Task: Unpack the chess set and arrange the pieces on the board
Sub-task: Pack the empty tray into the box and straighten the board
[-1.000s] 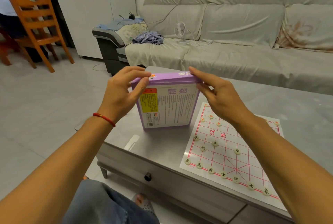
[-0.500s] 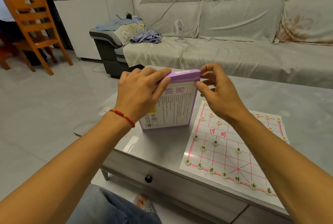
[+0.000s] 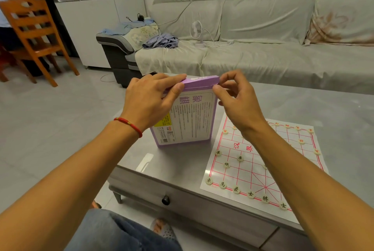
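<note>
A purple chess set box (image 3: 192, 117) stands upright on the grey coffee table (image 3: 323, 113), its printed white face toward me. My left hand (image 3: 149, 99) grips its top left part, fingers over the top edge and thumb on the face. My right hand (image 3: 234, 99) pinches the top right corner between thumb and forefinger. To the right of the box lies the paper board (image 3: 255, 172) with red lines. Several round cream pieces (image 3: 240, 158) stand on it, with a row along its near edge and others at the far side. My right forearm hides part of the board.
The table has a drawer with a dark knob (image 3: 165, 200) at its near side. Behind it runs a grey sofa (image 3: 263, 52) holding a small white fan (image 3: 196, 30) and crumpled clothes. A wooden chair (image 3: 34, 36) stands at the far left. My knee (image 3: 113, 230) is below the table edge.
My left hand slid along the top of the box toward the right. My right hand changed from flat fingers on the top edge to a pinch at the right corner.
</note>
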### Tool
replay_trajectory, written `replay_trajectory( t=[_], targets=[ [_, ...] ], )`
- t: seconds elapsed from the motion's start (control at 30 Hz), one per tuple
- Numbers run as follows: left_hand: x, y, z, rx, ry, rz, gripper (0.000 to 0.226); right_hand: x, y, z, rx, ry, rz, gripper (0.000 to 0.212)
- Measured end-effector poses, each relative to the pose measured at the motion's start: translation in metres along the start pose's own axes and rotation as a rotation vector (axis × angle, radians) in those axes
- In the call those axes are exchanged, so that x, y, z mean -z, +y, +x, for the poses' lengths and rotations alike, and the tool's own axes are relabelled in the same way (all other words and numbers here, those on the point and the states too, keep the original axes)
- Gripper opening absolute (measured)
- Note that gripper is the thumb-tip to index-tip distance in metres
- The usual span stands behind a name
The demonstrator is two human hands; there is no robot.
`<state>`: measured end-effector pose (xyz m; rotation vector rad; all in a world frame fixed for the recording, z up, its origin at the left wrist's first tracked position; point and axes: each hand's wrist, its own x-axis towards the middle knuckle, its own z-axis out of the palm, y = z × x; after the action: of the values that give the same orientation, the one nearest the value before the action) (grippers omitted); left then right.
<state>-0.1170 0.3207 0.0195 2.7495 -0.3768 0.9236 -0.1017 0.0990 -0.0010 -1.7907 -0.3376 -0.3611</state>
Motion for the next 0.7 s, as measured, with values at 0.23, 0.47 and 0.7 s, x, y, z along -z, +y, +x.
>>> replay_trajectory(
  t=[0.23, 0.47, 0.7],
  targets=[
    [-0.002, 0.004, -0.007, 0.01, 0.059, -0.009, 0.047, -0.035, -0.01, -0.009, -0.242, 0.146, 0.311, 0.016],
    [-0.004, 0.006, -0.009, -0.005, 0.089, 0.04, 0.047, -0.036, -0.02, -0.002, -0.278, 0.229, 0.242, 0.017],
    [0.0, 0.006, -0.007, 0.021, 0.075, -0.036, 0.048, -0.014, -0.025, 0.004, -0.333, 0.08, 0.273, 0.017]
  ],
)
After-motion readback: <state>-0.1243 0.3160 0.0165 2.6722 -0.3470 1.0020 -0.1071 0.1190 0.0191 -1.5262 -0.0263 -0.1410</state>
